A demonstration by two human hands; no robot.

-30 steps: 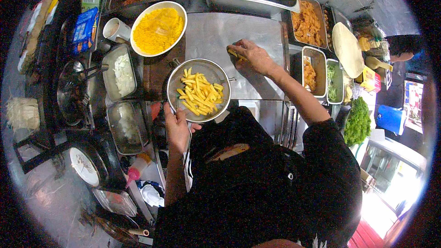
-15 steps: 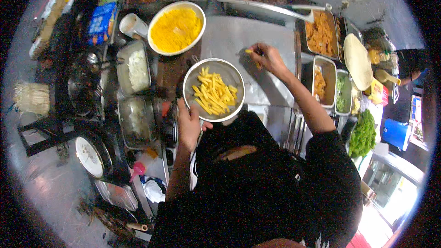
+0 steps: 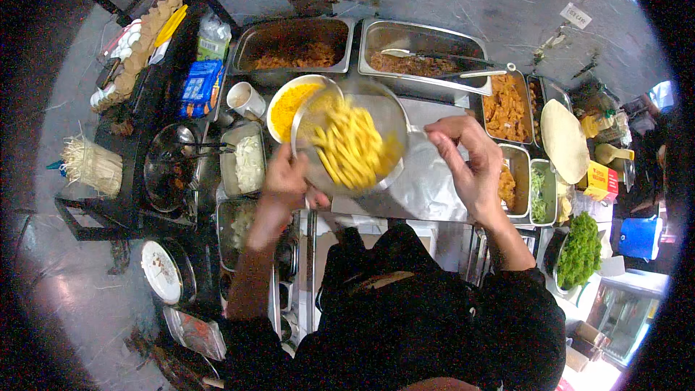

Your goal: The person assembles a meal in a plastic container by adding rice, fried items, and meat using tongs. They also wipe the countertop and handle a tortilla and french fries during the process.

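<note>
A round mesh strainer (image 3: 306,111) holds a heap of yellow French fries (image 3: 347,146), blurred by motion. My left hand (image 3: 288,179) is closed on the strainer's near-left side, at its handle. On the opposite side, my right hand (image 3: 467,156) has its thumb and forefinger brought together at the small metal lug on the rim. The strainer hangs over a steel worktop covered with white paper (image 3: 434,185). Behind it, partly covered, stands a round bowl of yellow shredded food (image 3: 289,105), which looks like grated cheese.
Steel pans of cooked filling (image 3: 297,56) line the back, one with tongs (image 3: 474,72) across it. Right are containers of orange pieces (image 3: 504,112), flatbread (image 3: 563,141) and lettuce (image 3: 579,250). Left are chopped white vegetable (image 3: 249,163), a white cup (image 3: 245,101) and a dark pan (image 3: 170,174).
The strainer has turned and risen toward the bowl, its fries now blurred. My right hand, which pinched a fry over the paper, has come to the strainer's lug. The view has shifted upward.
</note>
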